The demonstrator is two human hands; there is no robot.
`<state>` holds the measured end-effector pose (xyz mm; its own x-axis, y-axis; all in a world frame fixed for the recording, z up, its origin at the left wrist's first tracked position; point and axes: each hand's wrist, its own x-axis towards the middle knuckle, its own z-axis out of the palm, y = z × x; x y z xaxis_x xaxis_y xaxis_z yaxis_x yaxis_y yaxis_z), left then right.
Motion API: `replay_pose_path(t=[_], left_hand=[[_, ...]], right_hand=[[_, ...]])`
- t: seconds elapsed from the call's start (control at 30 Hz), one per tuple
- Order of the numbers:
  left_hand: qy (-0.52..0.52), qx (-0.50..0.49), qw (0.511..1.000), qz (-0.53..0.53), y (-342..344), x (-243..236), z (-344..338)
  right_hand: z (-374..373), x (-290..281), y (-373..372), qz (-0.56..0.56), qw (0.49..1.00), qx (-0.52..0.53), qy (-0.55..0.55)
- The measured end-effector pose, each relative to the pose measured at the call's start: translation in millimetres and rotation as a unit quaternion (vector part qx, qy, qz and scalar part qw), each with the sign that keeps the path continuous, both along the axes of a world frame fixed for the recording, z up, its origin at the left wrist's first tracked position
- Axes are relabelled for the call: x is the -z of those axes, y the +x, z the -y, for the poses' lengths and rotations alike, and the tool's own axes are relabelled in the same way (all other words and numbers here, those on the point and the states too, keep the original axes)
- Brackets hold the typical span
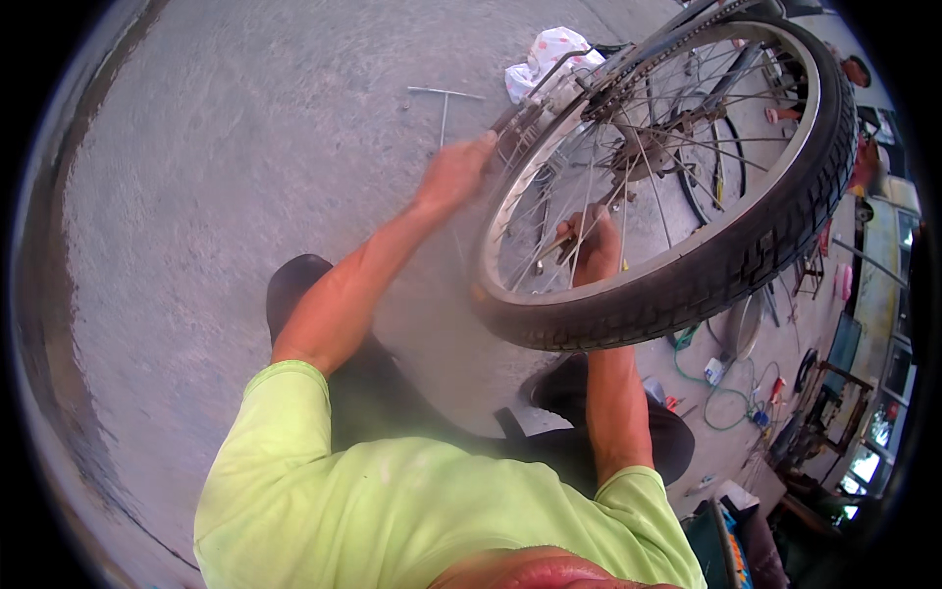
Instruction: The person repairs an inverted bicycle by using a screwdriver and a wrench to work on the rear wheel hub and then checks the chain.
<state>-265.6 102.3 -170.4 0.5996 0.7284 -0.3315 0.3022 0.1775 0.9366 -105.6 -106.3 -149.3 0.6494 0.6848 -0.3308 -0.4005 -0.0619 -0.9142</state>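
Observation:
A bicycle wheel with a knobby black tire (756, 250) stands tilted in front of me, its chain (643, 71) and frame running along the far side. My left hand (457, 175) is closed at the wheel's left, beside the bike's metal parts; what its fingers grip is hidden. Below the hub (640, 152), my right hand (599, 250) shows through the spokes, its forearm passing behind the tire. Its fingers are curled round a thin brownish piece that I cannot name.
A T-handled tool (444, 95) lies on the concrete floor (226, 147) beyond my left hand. Near it is a white plastic bag (554, 57) with reddish spots. At right are a green cord (721, 425), a metal stand (832, 402) and another person's arm (782, 115).

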Motion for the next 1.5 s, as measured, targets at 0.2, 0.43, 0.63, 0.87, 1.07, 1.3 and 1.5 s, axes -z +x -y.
replay_pose_path(t=[0.2,0.43,0.63,0.87,1.07,1.3,1.5], left_hand=[[0.064,-0.022,0.998,0.01,5.8,-14.2,-6.2],[0.102,-0.007,0.995,-0.009,9.3,-30.6,-12.9],[0.054,0.024,0.998,-0.003,8.5,-36.4,-11.1],[0.058,0.028,0.998,-0.002,7.3,-59.7,-2.1],[0.083,0.029,0.996,0.004,15.2,-50.9,-0.3],[0.076,0.034,0.996,0.023,19.6,-36.5,-2.1],[0.105,0.014,0.994,0.019,15.2,-38.4,4.6]], right_hand=[[0.9,20.0,13.6,-0.047,0.996,-0.016,0.069],[5.0,35.1,27.4,-0.072,0.993,-0.054,0.077],[1.3,23.4,22.2,-0.115,0.986,-0.025,0.122],[10.6,21.3,35.8,-0.147,0.98,-0.046,0.125],[13.6,29.0,64.8,-0.177,0.965,-0.124,0.152],[15.5,22.7,67.4,-0.18,0.965,-0.115,0.15],[5.3,38.2,76.7,-0.205,0.958,-0.153,0.129]])
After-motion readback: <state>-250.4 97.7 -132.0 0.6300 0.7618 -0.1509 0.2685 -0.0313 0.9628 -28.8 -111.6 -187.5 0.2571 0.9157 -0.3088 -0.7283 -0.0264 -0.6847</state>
